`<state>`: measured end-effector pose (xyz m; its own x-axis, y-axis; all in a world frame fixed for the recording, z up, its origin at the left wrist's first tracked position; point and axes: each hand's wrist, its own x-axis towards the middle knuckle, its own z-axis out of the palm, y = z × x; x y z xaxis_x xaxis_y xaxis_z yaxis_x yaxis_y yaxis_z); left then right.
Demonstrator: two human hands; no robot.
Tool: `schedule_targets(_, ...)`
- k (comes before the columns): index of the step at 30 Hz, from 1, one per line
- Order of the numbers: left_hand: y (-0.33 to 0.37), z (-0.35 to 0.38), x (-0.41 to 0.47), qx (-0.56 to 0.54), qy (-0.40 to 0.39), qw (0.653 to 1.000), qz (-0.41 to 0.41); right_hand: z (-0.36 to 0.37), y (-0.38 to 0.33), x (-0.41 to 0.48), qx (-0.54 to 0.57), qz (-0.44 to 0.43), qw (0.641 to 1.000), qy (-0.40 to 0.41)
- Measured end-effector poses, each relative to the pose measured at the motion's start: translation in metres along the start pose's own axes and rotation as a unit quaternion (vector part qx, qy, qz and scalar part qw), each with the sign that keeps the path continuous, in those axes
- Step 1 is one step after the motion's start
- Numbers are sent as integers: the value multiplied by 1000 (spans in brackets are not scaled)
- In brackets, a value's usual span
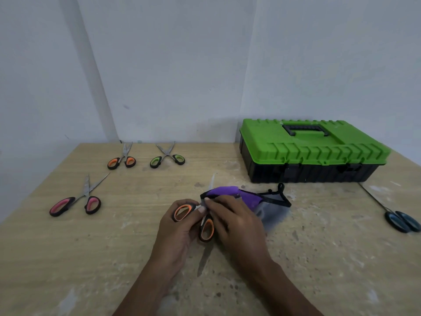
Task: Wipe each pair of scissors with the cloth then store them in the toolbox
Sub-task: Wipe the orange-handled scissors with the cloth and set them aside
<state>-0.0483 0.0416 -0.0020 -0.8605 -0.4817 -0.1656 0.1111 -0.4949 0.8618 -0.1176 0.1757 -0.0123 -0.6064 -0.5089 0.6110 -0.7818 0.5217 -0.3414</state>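
The table (91,258) is carrying the shut toolbox (312,151) at its far right corner. Mid-table, toward the near edge, the left hand (180,226) is gripping a handle loop of the orange scissors (206,229), while the right hand (232,222) is pinching the limp purple cloth (230,192) against the steel near the pivot. The scissors are likely handling light, rigid and slick-bladed; the rubbery loops are offering the safest hold.

— How much of the held orange scissors (211,229) is out of sight?
— The pivot and most of the blades. They lie under the right hand (234,222) and the purple cloth (227,192) it grips. Only a blurred tip shows beyond the fingers.
— And the left hand (177,229)?
— Its fingertips are hidden behind the handle loop. Both forearms run off the bottom edge.
— Anything far right of the right hand?
— The blue scissors (398,221), smeared, with one handle at the frame's edge.
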Motion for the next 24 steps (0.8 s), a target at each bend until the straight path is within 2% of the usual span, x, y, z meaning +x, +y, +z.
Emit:
schedule_targets(2, 2, 1, -1, 0, -7, 1000, 1, 0, 3, 0, -11, -5, 1000, -5)
schedule_targets(7, 2, 4, -5, 17, 1, 1000, -2, -1, 22, 6, -25, 81, 996, 21)
schedule_targets(12, 5, 1, -4, 9, 1, 1000, -5, -4, 0, -4, -27, -29, 999, 23)
schedule_targets(16, 7, 2, -7, 27, -6, 1000, -6, -2, 23, 8, -34, 75, 996, 20)
schedule_targets(19, 7, 3, -9, 61, -5, 998, 4, -6, 37, 11, -15, 139, 988, 65)
schedule_targets(21, 7, 4, -9, 71, -3, 997, 9, -10, 31, 7, 5, 120, 989, 91)
schedule_targets(24, 6, 5, -8, 80, 1, 997, 13, -9, 10, -2, 7, 32, 998, 48)
